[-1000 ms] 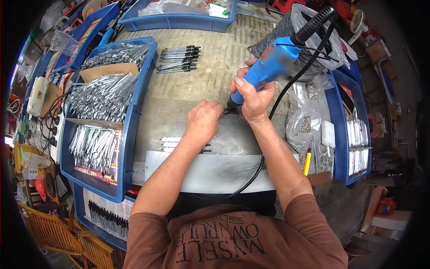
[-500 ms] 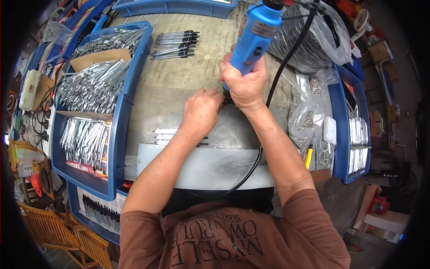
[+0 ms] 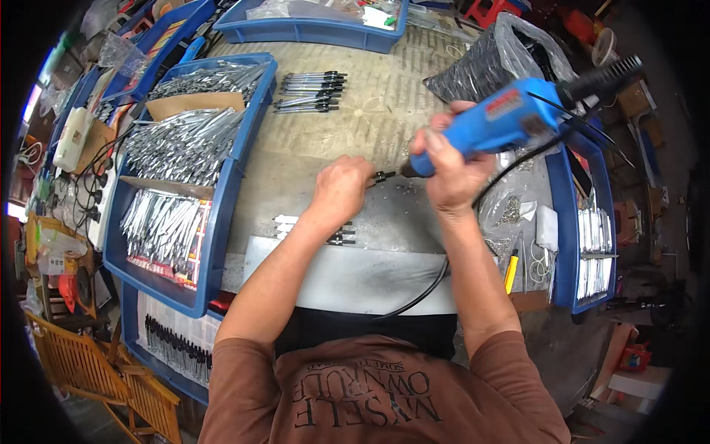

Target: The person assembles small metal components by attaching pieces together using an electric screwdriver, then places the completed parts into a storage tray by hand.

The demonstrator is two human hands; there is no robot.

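Note:
My right hand (image 3: 455, 170) is wrapped round a blue corded electric screwdriver (image 3: 503, 118), tilted with its tail up to the right and its nose toward my left hand. My left hand (image 3: 340, 185) pinches a thin metal rod; only its black end piece (image 3: 383, 177) shows past the fingers. The screwdriver's nose is just right of that end, and I cannot tell if they touch. Below my left wrist, several rods with black ends (image 3: 342, 237) lie side by side. Farther off, a neat row of similar rods (image 3: 309, 92) rests on the table.
A blue divided bin (image 3: 216, 251) full of metal rods stands at left, with another blue bin (image 3: 569, 244) at right. A blue tray (image 3: 296, 33) sits at the far edge. Nearby are a bag of black parts (image 3: 481, 70), a yellow-handled tool (image 3: 511, 272) and a black cord (image 3: 414, 300).
The screwdriver has swung from upright over the work to a rightward tilt, its nose drawn away from my left hand. The rod's black end now shows. The whole view has shifted slightly.

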